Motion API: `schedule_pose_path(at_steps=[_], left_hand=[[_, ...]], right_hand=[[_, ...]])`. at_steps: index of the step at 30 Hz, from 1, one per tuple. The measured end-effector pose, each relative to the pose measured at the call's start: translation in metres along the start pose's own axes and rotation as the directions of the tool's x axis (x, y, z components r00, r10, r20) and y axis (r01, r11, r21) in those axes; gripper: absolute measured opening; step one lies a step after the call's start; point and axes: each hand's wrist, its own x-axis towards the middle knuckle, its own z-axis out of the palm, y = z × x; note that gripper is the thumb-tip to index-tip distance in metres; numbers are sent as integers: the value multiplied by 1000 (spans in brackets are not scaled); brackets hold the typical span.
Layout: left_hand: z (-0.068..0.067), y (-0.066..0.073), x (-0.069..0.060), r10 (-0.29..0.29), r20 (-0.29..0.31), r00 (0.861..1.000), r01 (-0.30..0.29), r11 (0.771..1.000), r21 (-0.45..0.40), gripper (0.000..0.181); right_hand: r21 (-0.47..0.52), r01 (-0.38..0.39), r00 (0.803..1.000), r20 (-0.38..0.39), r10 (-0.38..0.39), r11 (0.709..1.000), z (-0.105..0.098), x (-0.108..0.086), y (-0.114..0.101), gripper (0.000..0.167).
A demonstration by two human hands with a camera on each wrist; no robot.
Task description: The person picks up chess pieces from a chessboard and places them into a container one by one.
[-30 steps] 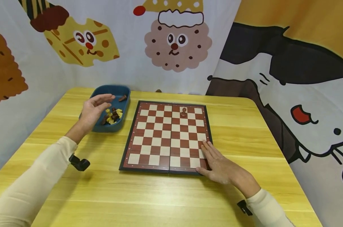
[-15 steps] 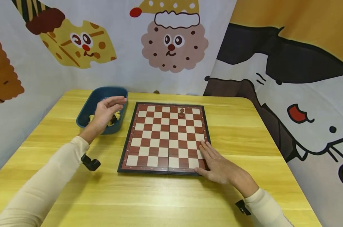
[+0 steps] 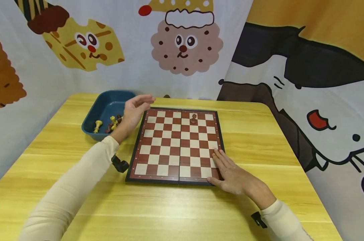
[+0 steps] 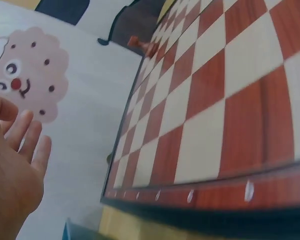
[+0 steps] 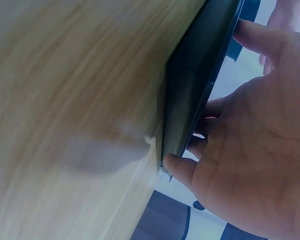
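My left hand (image 3: 137,112) is raised between the blue bin (image 3: 88,117) and the chessboard (image 3: 158,150), above the board's far left corner. Its fingers are loosely bent, and nothing shows between them in the left wrist view. My right hand (image 3: 234,177) rests on the board's near right corner, fingers on its edge; in the right wrist view the fingertips touch the dark side of the board (image 5: 195,85). One brown chess piece (image 3: 193,118) stands upright near the board's far edge, right of the fold line. My left hand hides part of the bin.
In the bin lie several chess pieces, including a cream one (image 3: 98,126) on its left side and a yellow one (image 3: 113,119). The board lies flat on a wooden table (image 3: 176,214). A curtain (image 3: 133,77) with cartoon prints hangs behind the table.
My left hand has moved right, from over the bin to the board's far left corner, uncovering the cream piece. My right hand and the standing brown piece have stayed in place.
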Motion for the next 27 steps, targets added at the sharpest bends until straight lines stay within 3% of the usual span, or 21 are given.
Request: schedule_pose_path(at_steps=[4,7,11,22,27], left_hand=[[17,-5,4,-75,70,995,76,997,-4,33],[28,-9,9,-154,137,979,157,988,-12,35],[42,-15,17,-217,173,961,229,972,-51,36],[67,-29,25,-241,178,954,260,962,-89,31],[78,-37,29,-261,202,944,283,956,-84,30]], right_hand=[[2,-7,1000,3,7,1000,1,-1,1,94],[-1,-6,1000,-1,6,1000,1,0,1,94],[-7,2,1000,2,-2,1000,0,0,-1,93],[5,-7,1000,20,7,1000,-2,1,-2,92],[-2,-14,1000,24,14,1000,-2,1,-2,92]])
